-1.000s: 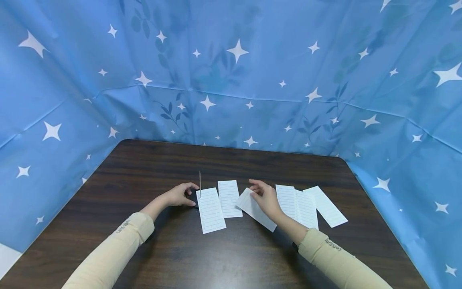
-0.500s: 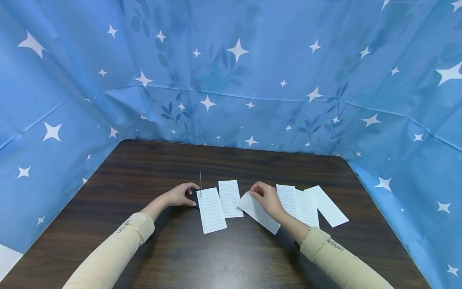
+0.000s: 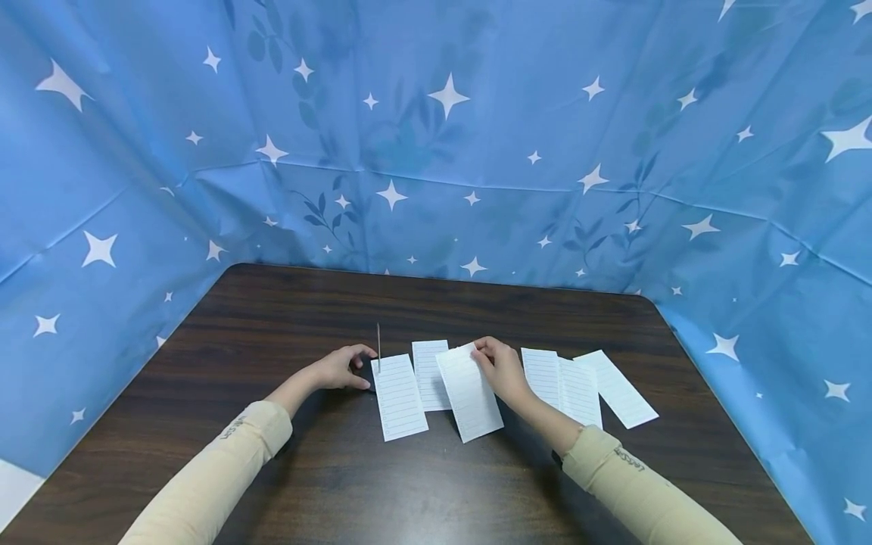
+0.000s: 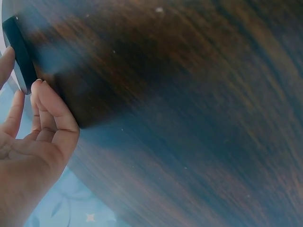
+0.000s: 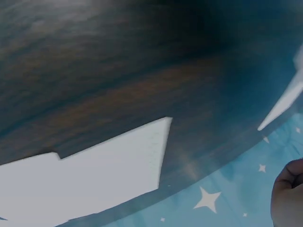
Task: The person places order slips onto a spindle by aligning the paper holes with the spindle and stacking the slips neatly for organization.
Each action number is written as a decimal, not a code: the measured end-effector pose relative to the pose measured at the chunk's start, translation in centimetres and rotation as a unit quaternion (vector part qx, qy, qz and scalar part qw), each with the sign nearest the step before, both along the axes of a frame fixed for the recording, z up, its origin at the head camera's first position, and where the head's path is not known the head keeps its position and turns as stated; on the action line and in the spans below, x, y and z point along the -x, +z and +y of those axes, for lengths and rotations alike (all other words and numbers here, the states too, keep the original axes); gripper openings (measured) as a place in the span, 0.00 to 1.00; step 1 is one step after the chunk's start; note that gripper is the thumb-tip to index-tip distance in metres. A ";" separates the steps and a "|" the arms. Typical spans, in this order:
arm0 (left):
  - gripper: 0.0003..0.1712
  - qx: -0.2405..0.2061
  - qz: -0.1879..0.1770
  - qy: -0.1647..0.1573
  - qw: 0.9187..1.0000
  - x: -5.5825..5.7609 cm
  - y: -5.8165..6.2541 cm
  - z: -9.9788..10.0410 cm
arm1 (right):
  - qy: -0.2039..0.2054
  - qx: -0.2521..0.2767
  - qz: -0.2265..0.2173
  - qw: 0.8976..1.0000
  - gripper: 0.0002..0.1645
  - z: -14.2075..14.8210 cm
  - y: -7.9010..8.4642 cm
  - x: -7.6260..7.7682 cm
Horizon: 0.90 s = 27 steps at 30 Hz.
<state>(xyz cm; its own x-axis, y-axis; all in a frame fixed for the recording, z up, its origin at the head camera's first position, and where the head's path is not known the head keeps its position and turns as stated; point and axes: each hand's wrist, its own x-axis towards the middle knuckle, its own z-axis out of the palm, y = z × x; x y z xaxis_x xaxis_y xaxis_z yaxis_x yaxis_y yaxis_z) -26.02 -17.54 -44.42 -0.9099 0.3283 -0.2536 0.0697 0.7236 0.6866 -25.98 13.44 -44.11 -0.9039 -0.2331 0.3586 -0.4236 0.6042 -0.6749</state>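
Note:
My left hand [image 3: 337, 369] grips the dark base [image 4: 21, 56] of a receipt spike, thumb and fingers at its edge. The thin metal spike [image 3: 378, 344] stands upright, and a white lined slip [image 3: 400, 401] sits on it near the slip's top left corner. Between thumb and fingers my right hand [image 3: 504, 372] pinches another lined slip [image 3: 471, 397] by its top right corner. That slip hangs tilted and overlaps a slip [image 3: 430, 378] lying on the table. In the right wrist view only part of the right hand [image 5: 287, 194] shows, at the edge.
To the right of my right hand lie more lined slips: two side by side [image 3: 577, 390], partly behind the forearm, and one slanted [image 3: 616, 390]. All rest on a dark wood table [image 3: 306, 469]. A blue star-patterned curtain [image 3: 409, 151] hangs behind it.
My right hand has closed its pinch on the slip's top corner. The slip has swung more upright and shifted left over the neighbouring one. The left hand has stayed at the base.

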 end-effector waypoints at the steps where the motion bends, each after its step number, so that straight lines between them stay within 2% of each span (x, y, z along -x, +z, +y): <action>1: 0.31 0.000 0.000 -0.001 1.000 0.0 0.0 0.0 | -0.004 0.003 -0.005 1.000 0.04 -0.1 0.2 0.1; 10: 0.31 0.014 0.004 -0.015 1.000 -0.3 0.4 0.1 | 0.015 0.014 -0.022 1.000 0.05 -1.3 1.2 0.1; 15: 0.31 0.016 0.013 -0.020 1.000 -0.6 0.7 -0.2 | 0.022 0.020 -0.016 0.999 0.05 -1.9 1.4 -0.1; 23: 0.21 0.014 0.085 -0.007 0.996 -0.9 1.4 -0.5 | 0.032 0.024 0.010 0.999 0.06 -3.3 2.7 0.3; 27: 0.17 -0.010 0.121 0.021 0.992 -0.9 1.9 -0.4 | 0.040 0.028 0.010 0.999 0.06 -4.1 3.1 0.5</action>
